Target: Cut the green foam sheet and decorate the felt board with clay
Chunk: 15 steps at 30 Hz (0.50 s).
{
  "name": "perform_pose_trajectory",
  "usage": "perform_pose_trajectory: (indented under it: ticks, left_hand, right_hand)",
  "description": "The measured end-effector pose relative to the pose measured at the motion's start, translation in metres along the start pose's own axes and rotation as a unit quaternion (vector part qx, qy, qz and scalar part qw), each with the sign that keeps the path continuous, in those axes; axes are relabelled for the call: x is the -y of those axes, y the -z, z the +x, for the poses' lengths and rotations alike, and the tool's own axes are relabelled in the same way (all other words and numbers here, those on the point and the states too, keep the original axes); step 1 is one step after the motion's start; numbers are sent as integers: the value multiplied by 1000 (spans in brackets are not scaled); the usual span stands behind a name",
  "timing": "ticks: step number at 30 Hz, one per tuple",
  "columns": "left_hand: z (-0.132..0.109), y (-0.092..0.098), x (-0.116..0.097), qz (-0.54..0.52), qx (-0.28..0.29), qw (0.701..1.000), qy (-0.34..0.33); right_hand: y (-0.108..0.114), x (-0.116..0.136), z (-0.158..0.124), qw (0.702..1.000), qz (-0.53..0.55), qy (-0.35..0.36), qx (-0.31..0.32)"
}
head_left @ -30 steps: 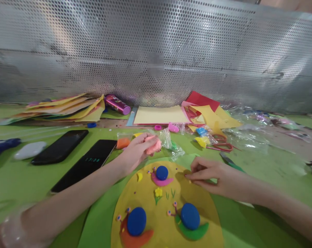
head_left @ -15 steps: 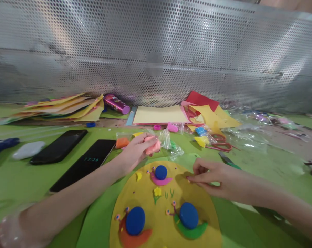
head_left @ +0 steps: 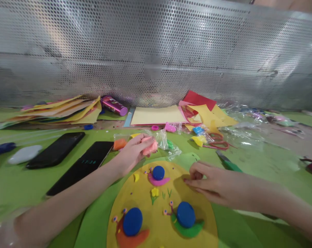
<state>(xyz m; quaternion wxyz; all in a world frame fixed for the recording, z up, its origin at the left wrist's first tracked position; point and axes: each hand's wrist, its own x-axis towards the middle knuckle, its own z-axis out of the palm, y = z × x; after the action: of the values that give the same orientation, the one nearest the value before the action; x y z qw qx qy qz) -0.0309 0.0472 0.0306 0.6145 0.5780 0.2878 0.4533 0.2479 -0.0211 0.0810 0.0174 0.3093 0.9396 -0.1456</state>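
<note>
My left hand (head_left: 132,152) grips a lump of pink clay (head_left: 150,146) above the back edge of a round yellow board (head_left: 145,206). At the board's right side, the fingers of my right hand (head_left: 201,181) are pinched close over the surface; whatever they hold, if anything, is too small to make out. The board bears three clay snails with blue round shells: a pink one (head_left: 158,181) at the back, an orange one (head_left: 132,239) at front left and a green one (head_left: 189,230) at front right. A yellow clay flower (head_left: 155,192) lies between them.
Two black phones (head_left: 56,150) and a white case (head_left: 25,154) lie at left. Behind are paper sheets (head_left: 158,115), a purple can (head_left: 114,105) and clay packets (head_left: 120,143). Red scissors (head_left: 219,142), a green-handled cutter (head_left: 230,164) and plastic bags are at right, before a perforated metal panel (head_left: 156,41).
The view has shifted slightly. My right hand's fingers have drawn closer together at the board's right side. My left hand still holds the pink clay.
</note>
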Motion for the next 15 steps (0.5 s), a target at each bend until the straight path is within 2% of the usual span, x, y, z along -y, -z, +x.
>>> perform_pose_trajectory:
  ticks: [9, 12, 15]
  left_hand:
    - [0, 0, -1, -4, -5, 1000, -4]
    - [0, 0, 0, -5, -6, 1000, -4]
    - [0, 1, 0, -6, -5, 1000, 0]
  right_hand:
    - [-4, 8, 3, 996, -92, 17, 8]
    - [-6, 8, 5, 997, -82, -7, -11]
    - [-9, 5, 5, 998, -58, -3, -21]
